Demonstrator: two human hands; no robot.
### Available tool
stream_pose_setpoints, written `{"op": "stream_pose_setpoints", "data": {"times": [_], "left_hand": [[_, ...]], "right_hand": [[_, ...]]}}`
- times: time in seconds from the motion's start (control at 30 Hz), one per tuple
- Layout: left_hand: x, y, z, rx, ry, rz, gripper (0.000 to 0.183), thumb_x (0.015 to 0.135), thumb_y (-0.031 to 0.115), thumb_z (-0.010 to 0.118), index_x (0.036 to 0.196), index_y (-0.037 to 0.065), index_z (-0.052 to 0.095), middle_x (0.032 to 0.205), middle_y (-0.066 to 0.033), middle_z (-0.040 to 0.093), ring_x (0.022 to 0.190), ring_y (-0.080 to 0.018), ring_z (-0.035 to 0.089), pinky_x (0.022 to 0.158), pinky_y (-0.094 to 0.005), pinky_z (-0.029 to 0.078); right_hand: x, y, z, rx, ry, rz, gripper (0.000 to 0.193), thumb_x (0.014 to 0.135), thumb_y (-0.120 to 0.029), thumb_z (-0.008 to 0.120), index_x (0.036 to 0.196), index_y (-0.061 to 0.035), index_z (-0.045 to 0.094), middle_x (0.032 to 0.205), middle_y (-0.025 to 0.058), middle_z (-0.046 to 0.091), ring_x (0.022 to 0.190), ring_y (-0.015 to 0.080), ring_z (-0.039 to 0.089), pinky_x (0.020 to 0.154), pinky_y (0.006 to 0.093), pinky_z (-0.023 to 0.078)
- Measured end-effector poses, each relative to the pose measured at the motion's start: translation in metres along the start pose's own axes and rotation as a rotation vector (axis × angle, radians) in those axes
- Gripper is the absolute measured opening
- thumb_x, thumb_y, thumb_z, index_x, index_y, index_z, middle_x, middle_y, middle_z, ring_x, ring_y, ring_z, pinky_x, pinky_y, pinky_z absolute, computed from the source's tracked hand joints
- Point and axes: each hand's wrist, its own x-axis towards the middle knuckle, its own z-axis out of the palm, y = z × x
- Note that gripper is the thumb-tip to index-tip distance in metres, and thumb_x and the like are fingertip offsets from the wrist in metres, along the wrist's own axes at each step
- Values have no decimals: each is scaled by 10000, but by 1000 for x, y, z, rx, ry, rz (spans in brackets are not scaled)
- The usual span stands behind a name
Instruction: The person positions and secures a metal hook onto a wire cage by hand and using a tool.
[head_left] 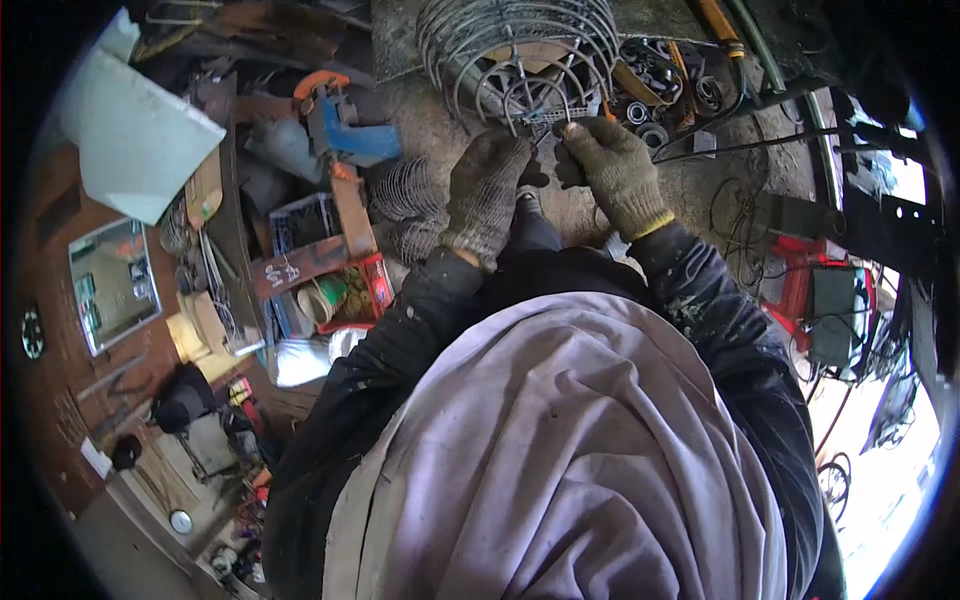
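Note:
At the top centre stands a cage of bent metal rods (pixel 590 40), made of several curved hoops set one inside another. Both my hands are at its near side, in dirty grey knit work gloves. My left hand (pixel 487 190) has its fingers curled in by one end of a small arched rod (pixel 535 82). The thumb and fingers of my right hand (pixel 615 172) pinch around the other end of that arch. What lies inside the left fingers is mostly hidden by the glove. The two hands are a short gap apart, above my shoe.
A blue and orange bench vise (pixel 355 138) stands on the left, with ribbed wire coils (pixel 405 190) beside it. Bearings (pixel 650 132) and metal parts lie to the right of the cage. A red crate (pixel 378 285) is left of me; a red stool-like frame (pixel 790 285) stands right.

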Motion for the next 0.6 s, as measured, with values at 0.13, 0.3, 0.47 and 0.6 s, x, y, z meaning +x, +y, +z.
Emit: {"op": "stream_pose_setpoints", "data": {"times": [0.13,0.3,0.47,0.6], "left_hand": [[-1,-1,7,5,109,-24,213,970,171,619,1110,14,651,985,-84,694,864,-169,664,783,-307,535],[9,-11,9,-29,177,33,239,955,206,624,1077,7,672,970,-99,712,854,-172,680,789,-312,532],[15,-19,5,73,200,128,264,941,221,647,1075,-4,682,973,-95,718,892,-200,685,813,-344,529],[17,-22,2,31,167,149,270,915,217,694,1075,-1,680,920,-96,717,813,-193,693,721,-320,553]], "right_hand": [[12,20,2,-95,57,-61,318,975,-277,630,1117,5,670,869,49,688,727,110,638,651,260,536],[25,30,0,-110,-13,-134,391,944,-335,640,1112,17,673,892,88,727,763,140,668,695,277,526],[19,16,12,-2,97,-48,359,951,-261,653,1130,49,656,906,83,715,763,137,667,676,258,531],[18,18,14,0,125,-122,331,957,-251,649,1115,39,661,908,73,707,751,134,665,679,259,539]]}}
